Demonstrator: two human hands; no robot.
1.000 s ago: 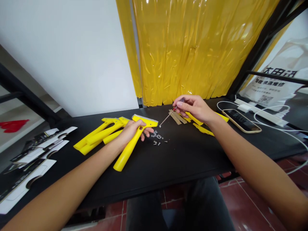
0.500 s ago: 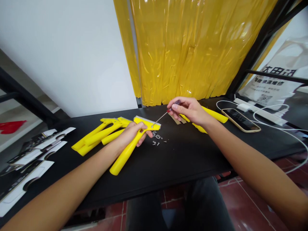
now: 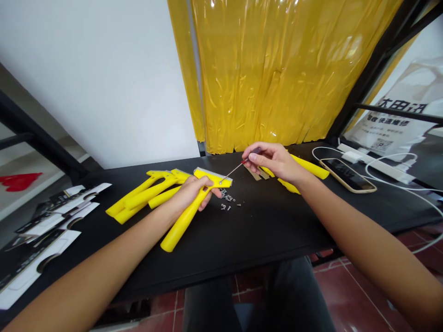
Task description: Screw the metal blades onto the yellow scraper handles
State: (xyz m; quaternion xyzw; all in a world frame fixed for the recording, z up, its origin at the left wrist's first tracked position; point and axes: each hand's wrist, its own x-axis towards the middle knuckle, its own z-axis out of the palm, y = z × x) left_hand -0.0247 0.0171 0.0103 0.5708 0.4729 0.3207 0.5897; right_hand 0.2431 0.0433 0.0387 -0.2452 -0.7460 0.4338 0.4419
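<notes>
My left hand (image 3: 195, 191) is closed around the neck of a yellow scraper (image 3: 183, 220), whose wide head has a metal blade along its far edge. My right hand (image 3: 268, 159) grips the dark and red handle of a screwdriver (image 3: 233, 173). The screwdriver's thin shaft slants down to the left, and its tip meets a screw in the scraper's head. Several small loose screws (image 3: 226, 197) lie on the black table just beyond and right of my left fingers. Several more yellow scrapers (image 3: 141, 193) are piled left of my left hand.
Behind my right hand lie more yellow handles (image 3: 309, 167) and flat brown strips (image 3: 254, 173). A phone (image 3: 348, 175), white cables and a power strip (image 3: 377, 162) occupy the right side. White and black cardboard sleeves (image 3: 44, 263) are stacked at left. A yellow plastic curtain (image 3: 277, 83) hangs behind the table.
The whole view has shifted slightly. Both hands keep their holds, and the screwdriver tip stays on the scraper's screw; my right fingers have turned a little on the handle.
</notes>
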